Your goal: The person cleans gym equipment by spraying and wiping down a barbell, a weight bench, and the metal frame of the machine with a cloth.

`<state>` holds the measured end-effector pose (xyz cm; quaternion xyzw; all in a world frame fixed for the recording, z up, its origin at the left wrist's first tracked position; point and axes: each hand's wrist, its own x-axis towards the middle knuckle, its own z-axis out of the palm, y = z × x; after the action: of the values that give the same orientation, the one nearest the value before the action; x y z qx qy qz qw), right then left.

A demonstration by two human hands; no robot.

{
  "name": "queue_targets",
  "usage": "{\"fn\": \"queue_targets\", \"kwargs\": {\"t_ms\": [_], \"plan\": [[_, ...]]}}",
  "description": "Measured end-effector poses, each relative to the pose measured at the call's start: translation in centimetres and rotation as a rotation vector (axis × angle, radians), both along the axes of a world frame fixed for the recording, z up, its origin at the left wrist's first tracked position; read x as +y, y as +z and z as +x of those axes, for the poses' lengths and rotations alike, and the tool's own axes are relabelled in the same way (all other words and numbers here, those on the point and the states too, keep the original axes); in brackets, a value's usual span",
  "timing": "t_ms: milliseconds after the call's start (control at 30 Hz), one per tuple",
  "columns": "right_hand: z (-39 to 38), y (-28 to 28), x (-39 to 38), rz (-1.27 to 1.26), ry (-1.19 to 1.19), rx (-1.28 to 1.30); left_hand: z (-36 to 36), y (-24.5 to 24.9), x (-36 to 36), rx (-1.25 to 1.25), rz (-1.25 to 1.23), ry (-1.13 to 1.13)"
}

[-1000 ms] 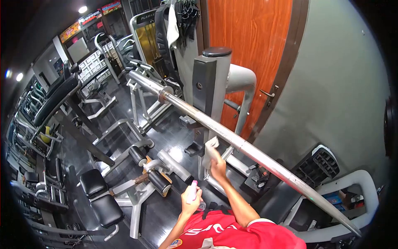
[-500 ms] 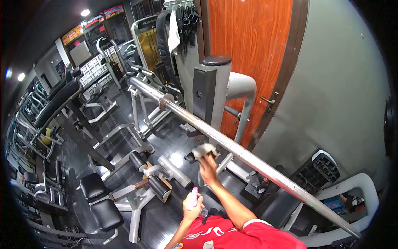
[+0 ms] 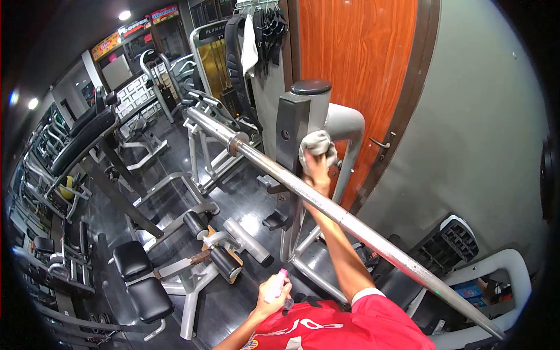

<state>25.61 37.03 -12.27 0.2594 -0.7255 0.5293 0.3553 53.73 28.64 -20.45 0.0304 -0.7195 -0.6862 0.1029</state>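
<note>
My right hand [image 3: 317, 171] is closed on a whitish cloth [image 3: 318, 143], which lies against the side of the grey machine upright [image 3: 317, 108], just below its black cap. My right forearm passes behind and beneath the long steel barbell [image 3: 309, 189], which slants across the view. Low in front of my red shirt, my left hand [image 3: 271, 297] is wrapped round a small spray bottle [image 3: 282, 274] with a pink top. Fingers cover most of the bottle.
A wooden door [image 3: 353, 64] with a metal handle stands behind the upright. To the left is a bench with black pads [image 3: 149, 297] and foam rollers [image 3: 223, 262]. Several gym machines fill the far left. A curved grey frame [image 3: 516, 280] sits at the lower right.
My right hand with the cloth has moved up from low on the machine, beneath the barbell, to the upper part of the upright. My left hand has shifted little, still holding the spray bottle.
</note>
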Motion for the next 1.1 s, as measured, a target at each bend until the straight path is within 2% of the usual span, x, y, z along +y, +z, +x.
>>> {"fn": "queue_targets", "kwargs": {"t_ms": [33,67,100,133,167,200,267,333,367,400,533,600,767,867,933,1033,1100], "plan": [[0.2,-1.0,-1.0,0.06,-0.085,0.092,0.2,0.4,0.0,-0.026,-0.013,-0.043],[1.3,-2.4,-1.6,0.06,-0.086,0.011,0.4,0.3,-0.1,-0.031,-0.01,-0.042],[2.6,-3.6,-3.1,-0.424,0.18,-0.202,0.4,0.2,-0.1,-0.008,-0.055,-0.094],[3.5,-7.9,-2.9,-0.069,-0.055,-0.283,0.2,0.1,-0.1,0.02,-0.101,-0.142],[4.4,-10.5,-3.3,-0.007,-0.158,-0.075,0.2,0.3,-0.1,0.03,-0.125,-0.14],[6.1,-11.2,-3.5,-0.105,-0.096,-0.241,0.1,0.4,-0.1,0.033,-0.121,-0.132],[6.5,-14.1,-3.5,-0.187,-0.094,-0.348,-0.1,0.4,0.0,0.026,-0.094,-0.11],[5.7,-12.1,-1.7,-0.335,0.119,-0.985,-0.1,-0.2,0.2,0.018,-0.063,-0.094],[4.0,-12.7,-2.3,-0.497,0.021,-0.75,-0.1,-0.4,0.3,0.014,-0.036,-0.086],[2.6,-11.6,-2.2,-0.497,0.021,-0.75,-0.1,-0.7,0.4,0.014,-0.036,-0.085],[-4.7,-3.7,2.0,-0.424,0.251,-0.381,-0.5,-0.9,1.0,0.019,-0.02,-0.095],[-4.0,-2.5,2.9,-0.409,0.295,-0.292,-0.7,-0.8,1.1,0.028,-0.025,-0.103],[3.9,-3.4,2.4,-0.468,0.298,-1.243,-1.1,-1.6,1.4,0.021,0.008,-0.083],[5.9,-9.7,0.9,-0.524,0.23,-1.108,-1.4,-1.7,1.3,0.014,-0.022,-0.092],[5.7,-9.8,0.9,-0.514,0.194,-0.988,-1.6,-1.7,1.2,-0.01,-0.021,-0.102],[3.3,-6.8,1.2,-0.452,0.144,-0.723,-1.7,-1.5,1.2,0.018,-0.014,-0.123],[0.9,-2.6,1.4,-0.358,0.122,-0.393,-1.9,-1.1,1.3,0.038,0.018,-0.085]]}}
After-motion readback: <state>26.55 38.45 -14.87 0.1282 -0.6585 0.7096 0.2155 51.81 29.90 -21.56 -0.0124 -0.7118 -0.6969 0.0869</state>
